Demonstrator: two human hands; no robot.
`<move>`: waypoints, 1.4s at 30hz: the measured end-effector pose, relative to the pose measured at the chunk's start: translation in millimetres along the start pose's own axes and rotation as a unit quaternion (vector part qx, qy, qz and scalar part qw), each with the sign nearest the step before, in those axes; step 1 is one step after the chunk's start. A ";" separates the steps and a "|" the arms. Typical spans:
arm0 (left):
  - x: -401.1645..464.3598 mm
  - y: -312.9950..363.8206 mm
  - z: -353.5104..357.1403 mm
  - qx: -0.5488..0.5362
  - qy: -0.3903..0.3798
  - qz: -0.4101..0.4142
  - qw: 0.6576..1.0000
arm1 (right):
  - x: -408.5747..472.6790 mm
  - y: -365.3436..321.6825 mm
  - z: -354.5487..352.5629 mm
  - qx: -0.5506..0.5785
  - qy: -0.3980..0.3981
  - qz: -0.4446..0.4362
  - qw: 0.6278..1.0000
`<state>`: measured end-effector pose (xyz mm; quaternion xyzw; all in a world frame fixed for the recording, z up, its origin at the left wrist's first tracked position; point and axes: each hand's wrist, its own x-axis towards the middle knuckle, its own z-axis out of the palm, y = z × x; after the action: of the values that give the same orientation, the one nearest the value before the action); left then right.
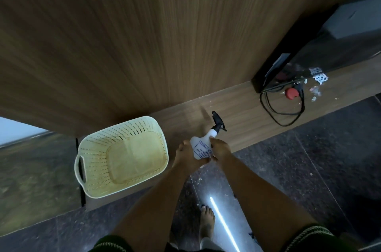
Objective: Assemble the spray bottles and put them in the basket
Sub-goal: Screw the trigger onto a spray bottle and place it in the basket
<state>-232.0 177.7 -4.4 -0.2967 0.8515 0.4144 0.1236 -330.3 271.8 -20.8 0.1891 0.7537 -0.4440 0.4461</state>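
Observation:
A white spray bottle [201, 144] with blue print and a black trigger head [219, 122] is held tilted over the front edge of the wooden ledge. My left hand [186, 157] wraps the bottle's lower body from the left. My right hand [221, 148] grips the same bottle from the right, near its shoulder. The trigger head sits on the bottle's neck and points up and away. A cream perforated basket [93, 148] with a side handle stands on the ledge, just left of my hands, and holds nothing.
A tall wood-grain wall panel [144, 35] rises behind the ledge. At the right stand a black box [309, 51], a looped black cable [284, 115], a red round object [291, 93] and small scraps. Dark tiled floor and my bare foot [207, 220] lie below.

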 end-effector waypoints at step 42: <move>-171.7 -157.0 -294.7 -0.135 0.079 0.010 0.988 | -241.7 -102.3 248.7 -0.221 -0.245 -0.317 0.889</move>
<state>10.1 -58.2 159.1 -0.3340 0.7978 0.5018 0.0111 -146.3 35.5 181.9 -0.2776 0.7189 -0.4163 0.4826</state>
